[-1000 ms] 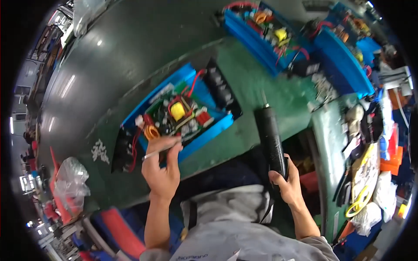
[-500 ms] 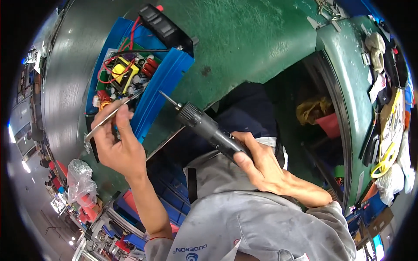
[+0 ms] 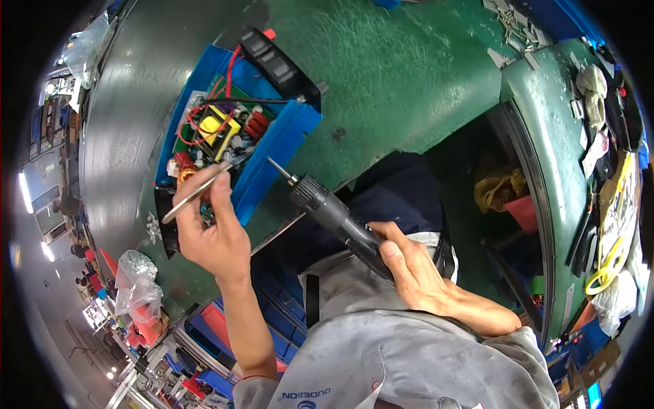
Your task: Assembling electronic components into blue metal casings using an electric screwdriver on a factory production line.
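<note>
My left hand [image 3: 216, 235] pinches slim metal tweezers [image 3: 194, 195], their tip over the near part of an open blue metal case [image 3: 283, 146]. Inside the case lies a green circuit board with a yellow-wrapped transformer [image 3: 212, 125], red and black wires and several small components. A black end panel [image 3: 276, 65] with a red knob stands tilted at the far right end of the case. My right hand [image 3: 417, 269] is wrapped round a black electric screwdriver [image 3: 334, 215]. Its thin bit points up and left, apart from the case's near right wall.
The case rests on a worn green work surface [image 3: 409, 82] with a cut-out at my lap. Small metal parts [image 3: 516, 31] lie at the far right. Yellow-handled scissors [image 3: 606, 269], gloves and bags crowd the right edge. A clear plastic bag [image 3: 138, 283] sits at left.
The whole view has shifted, so the case, both hands and the bench appear lower and further right. Both hands keep their tools, in much the same place relative to the case.
</note>
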The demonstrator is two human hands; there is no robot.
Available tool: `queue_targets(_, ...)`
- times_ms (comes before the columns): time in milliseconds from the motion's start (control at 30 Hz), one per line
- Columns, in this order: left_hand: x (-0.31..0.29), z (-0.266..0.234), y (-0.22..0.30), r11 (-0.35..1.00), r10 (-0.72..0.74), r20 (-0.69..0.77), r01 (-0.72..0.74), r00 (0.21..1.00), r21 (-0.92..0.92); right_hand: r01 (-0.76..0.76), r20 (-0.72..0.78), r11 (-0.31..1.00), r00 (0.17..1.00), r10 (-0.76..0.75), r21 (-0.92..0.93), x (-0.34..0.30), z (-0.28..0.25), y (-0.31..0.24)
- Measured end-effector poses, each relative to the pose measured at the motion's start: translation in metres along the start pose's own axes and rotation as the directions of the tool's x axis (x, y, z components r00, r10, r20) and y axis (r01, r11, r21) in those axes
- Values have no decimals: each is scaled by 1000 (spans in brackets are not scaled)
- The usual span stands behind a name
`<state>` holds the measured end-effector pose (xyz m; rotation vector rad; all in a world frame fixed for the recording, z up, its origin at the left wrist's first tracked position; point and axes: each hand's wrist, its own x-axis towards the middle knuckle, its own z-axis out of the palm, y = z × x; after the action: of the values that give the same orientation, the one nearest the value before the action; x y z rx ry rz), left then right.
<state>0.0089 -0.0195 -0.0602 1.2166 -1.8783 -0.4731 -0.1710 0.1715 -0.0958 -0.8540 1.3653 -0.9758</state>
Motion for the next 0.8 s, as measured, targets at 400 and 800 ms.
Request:
queue_targets(400, 2, -2, 1, 999, 35, 26, -36, 999, 30, -28, -3, 999, 1000, 28, 25, -2, 3, 6)
queue_targets(800, 4, -2, 2, 996, 50, 55, -54, 997, 68, -53, 23, 998, 998, 52, 47, 3, 1, 7)
